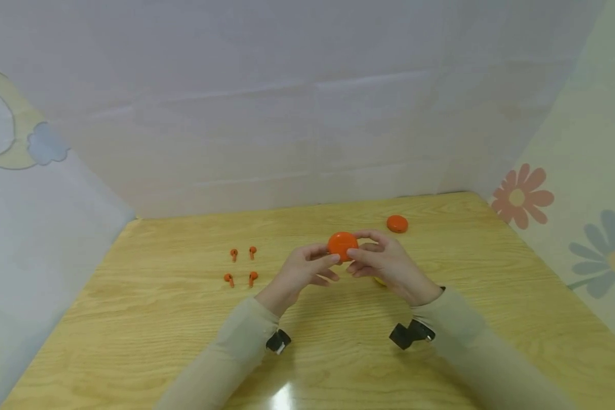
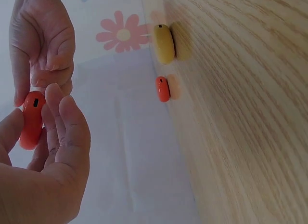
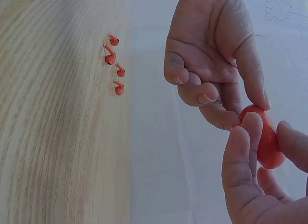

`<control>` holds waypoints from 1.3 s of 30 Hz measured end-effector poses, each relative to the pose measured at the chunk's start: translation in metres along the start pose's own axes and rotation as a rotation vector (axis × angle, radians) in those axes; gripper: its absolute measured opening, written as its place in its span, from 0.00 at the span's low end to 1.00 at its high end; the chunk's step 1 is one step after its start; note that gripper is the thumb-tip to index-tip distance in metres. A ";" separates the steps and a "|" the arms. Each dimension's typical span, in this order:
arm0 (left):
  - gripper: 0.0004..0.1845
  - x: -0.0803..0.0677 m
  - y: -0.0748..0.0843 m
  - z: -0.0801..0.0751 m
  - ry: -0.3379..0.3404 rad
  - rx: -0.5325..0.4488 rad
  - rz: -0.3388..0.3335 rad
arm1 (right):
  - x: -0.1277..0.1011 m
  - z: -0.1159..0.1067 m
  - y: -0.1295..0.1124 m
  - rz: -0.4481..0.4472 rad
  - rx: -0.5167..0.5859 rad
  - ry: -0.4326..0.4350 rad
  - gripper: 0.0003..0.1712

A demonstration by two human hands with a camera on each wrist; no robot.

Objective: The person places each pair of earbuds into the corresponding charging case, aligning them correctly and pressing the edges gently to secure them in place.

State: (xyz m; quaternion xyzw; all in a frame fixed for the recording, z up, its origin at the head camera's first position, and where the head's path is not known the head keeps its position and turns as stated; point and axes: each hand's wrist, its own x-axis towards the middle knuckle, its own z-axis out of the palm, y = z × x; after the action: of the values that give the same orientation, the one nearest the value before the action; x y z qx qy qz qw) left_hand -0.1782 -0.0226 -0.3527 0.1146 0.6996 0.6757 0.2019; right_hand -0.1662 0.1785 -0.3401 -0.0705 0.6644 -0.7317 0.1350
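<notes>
Both hands (image 1: 348, 265) hide the yellow case (image 1: 378, 281), probably closed.

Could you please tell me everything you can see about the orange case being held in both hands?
The orange case is a small, rounded, glossy pebble shape, plastic by its look, and it appears closed. The left wrist view shows a small dark slot on its narrow edge. It is held above the wooden table, touching no surface, pinched between the fingertips of the left hand and the right hand. Its broad face is towards the head camera.
</notes>
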 end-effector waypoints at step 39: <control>0.17 -0.017 -0.002 -0.015 0.129 0.077 0.073 | 0.013 0.039 0.008 -0.060 0.039 0.004 0.20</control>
State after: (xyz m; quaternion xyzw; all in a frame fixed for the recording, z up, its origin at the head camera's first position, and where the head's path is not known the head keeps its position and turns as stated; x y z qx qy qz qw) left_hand -0.1693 -0.0433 -0.3521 0.1039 0.7319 0.6614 0.1268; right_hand -0.1667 0.1366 -0.3453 -0.0865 0.6478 -0.7484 0.1130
